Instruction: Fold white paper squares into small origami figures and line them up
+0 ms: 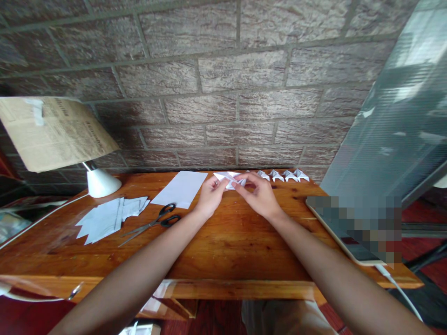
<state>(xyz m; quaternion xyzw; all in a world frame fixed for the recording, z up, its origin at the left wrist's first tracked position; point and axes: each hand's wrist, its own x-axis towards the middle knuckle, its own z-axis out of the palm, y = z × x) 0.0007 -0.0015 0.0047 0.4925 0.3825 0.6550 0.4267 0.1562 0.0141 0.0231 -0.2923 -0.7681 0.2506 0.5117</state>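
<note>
Both my hands meet over the far middle of a wooden table, pinching a small folded white paper piece. My left hand grips its left side with closed fingers. On the paper's right side, my right hand holds it with thumb and fingertips. Just right of the hands, several small folded white paper shapes stand in a row along the table's back edge.
A flat white sheet lies left of my hands, with black-handled scissors in front of it and a pile of cut paper scraps further left. A white lamp base stands at back left. A tablet lies at right. Brick wall behind.
</note>
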